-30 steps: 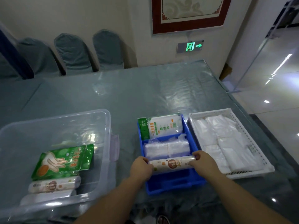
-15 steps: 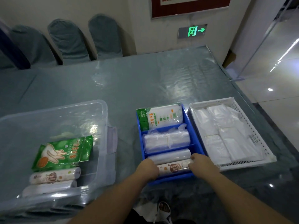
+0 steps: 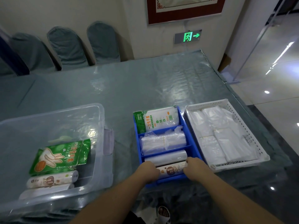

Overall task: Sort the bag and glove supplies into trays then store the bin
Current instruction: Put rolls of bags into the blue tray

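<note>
Left hand (image 3: 149, 171) and right hand (image 3: 195, 166) each grip one end of a printed bag roll (image 3: 171, 170) in the blue divided tray (image 3: 194, 148), nearest compartment, at 6 o'clock.

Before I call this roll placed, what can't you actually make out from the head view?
- Ends of the printed roll: covered by the left hand and right hand, so finger grip is unclear.
- Near compartment floor of the blue tray: hidden by rolls and hands.
- Lowest roll in the clear bin: blurred behind the bin's near wall.
- Label text on the green glove pack: too small to read.
</note>
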Demonstrator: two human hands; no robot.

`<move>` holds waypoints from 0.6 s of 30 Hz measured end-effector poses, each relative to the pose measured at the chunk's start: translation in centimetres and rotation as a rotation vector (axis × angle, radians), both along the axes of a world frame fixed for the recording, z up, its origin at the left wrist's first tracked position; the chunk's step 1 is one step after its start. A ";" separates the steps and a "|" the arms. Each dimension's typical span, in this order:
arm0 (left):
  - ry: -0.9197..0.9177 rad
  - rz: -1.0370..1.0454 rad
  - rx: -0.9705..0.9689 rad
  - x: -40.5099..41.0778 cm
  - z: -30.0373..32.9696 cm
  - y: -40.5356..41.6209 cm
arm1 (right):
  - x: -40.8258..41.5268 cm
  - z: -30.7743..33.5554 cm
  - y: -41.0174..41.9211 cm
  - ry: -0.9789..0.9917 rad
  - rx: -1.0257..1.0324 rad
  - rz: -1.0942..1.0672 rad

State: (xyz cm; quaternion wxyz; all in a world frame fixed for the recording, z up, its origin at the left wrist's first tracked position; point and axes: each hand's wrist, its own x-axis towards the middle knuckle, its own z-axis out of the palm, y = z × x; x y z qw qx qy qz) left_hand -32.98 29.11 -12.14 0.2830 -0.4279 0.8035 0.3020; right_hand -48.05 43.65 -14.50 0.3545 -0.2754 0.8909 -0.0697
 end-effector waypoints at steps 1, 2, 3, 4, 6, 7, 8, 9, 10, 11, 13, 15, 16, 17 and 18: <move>0.004 -0.022 -0.010 0.0 0.3 -0.1 | 0.0 0.3 0.0 0.005 -0.002 0.000; 0.007 -0.011 -0.016 0.0 0.7 -0.2 | 0.0 0.6 -0.1 0.012 -0.008 0.003; 0.023 0.001 -0.023 0.0 0.8 -0.4 | -0.1 0.9 -0.3 0.019 -0.018 0.009; 0.039 0.014 -0.020 0.0 1.4 -0.6 | -0.2 1.4 -0.5 0.027 -0.032 0.021; 0.057 -0.005 -0.046 -0.1 2.4 -1.0 | -0.3 2.5 -1.1 0.044 -0.057 0.042; 0.072 -0.031 -0.052 -0.1 2.9 -1.3 | -0.4 3.1 -1.5 0.049 -0.075 0.048; 0.087 -0.047 -0.055 -0.1 3.4 -1.6 | -0.5 3.7 -2.0 0.057 -0.098 0.052; 0.109 -0.050 -0.058 -0.2 3.9 -1.8 | -0.5 4.3 -2.5 0.063 -0.121 0.053; 0.123 -0.046 -0.064 -0.2 4.6 -2.0 | -0.5 4.9 -3.1 0.069 -0.150 0.056; 0.145 -0.049 -0.083 -0.3 5.2 -2.2 | -0.4 5.6 -3.7 0.075 -0.174 0.060; 0.182 -0.066 -0.135 -0.2 6.5 -2.8 | -0.1 7.0 -5.1 0.089 -0.216 0.071; 0.228 -0.099 -0.191 -0.1 7.9 -3.5 | 0.2 8.4 -6.6 0.112 -0.263 0.093; 0.257 -0.108 -0.220 0.1 8.7 -4.0 | 0.3 9.1 -7.5 0.134 -0.291 0.110; 0.280 -0.108 -0.246 0.3 9.4 -4.5 | 0.5 10.0 -8.2 0.157 -0.317 0.124; 0.298 -0.103 -0.275 0.5 10.0 -5.1 | 0.7 10.8 -9.0 0.177 -0.344 0.138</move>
